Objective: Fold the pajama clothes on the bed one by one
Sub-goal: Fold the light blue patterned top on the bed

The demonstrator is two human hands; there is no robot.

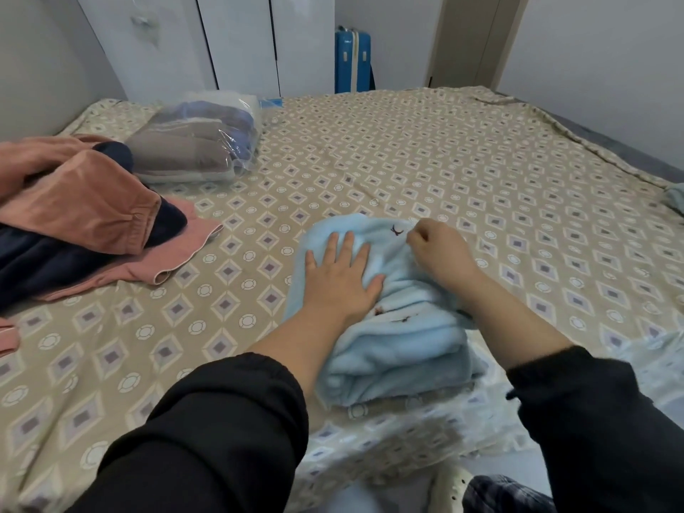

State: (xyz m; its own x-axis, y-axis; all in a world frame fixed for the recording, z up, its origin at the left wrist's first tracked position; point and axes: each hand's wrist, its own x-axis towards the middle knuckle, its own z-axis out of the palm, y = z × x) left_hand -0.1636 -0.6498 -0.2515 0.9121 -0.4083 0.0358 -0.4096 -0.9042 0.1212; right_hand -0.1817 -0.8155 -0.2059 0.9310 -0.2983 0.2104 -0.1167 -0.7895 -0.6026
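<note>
A light blue fleece pajama piece (392,346) lies folded into a thick bundle near the front edge of the bed (444,161). My left hand (342,279) presses flat on its left half, fingers spread and straight. My right hand (440,249) is curled and pinches a fold of the blue fleece at the bundle's far right. A heap of unfolded pink, orange and navy pajama clothes (74,220) lies at the bed's left side.
A clear plastic bag of folded clothes (200,138) sits at the back left of the bed. White wardrobe doors (237,38) and a blue suitcase (351,61) stand behind the bed. Another pale blue cloth (675,196) shows at the right edge.
</note>
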